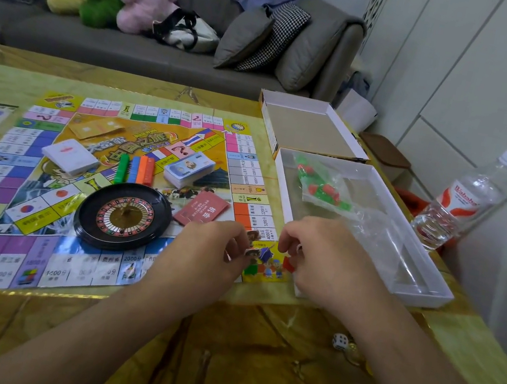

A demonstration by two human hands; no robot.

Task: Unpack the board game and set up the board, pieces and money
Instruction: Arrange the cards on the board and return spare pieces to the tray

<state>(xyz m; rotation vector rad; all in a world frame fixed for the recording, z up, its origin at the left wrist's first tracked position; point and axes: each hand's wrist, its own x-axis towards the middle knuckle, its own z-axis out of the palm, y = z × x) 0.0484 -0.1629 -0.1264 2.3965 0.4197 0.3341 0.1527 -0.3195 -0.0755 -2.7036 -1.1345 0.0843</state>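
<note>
Presently your left hand (pixel 218 246) pinches small tokens (pixel 252 245) over the board's (pixel 45 175) near right corner; your right hand (pixel 318 257) pinches something small, unidentifiable. Tray (pixel 425 286) at the table's right edge holds a bag of houses (pixel 320 186); lid (pixel 310 130) behind it.

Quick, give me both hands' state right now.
Left hand: pinching small character pawns over the board's corner.
Right hand: fingers curled, pinching something small; what it is cannot be told.

Black roulette wheel (pixel 124 215), yellow-bordered board (pixel 42 188)
</note>
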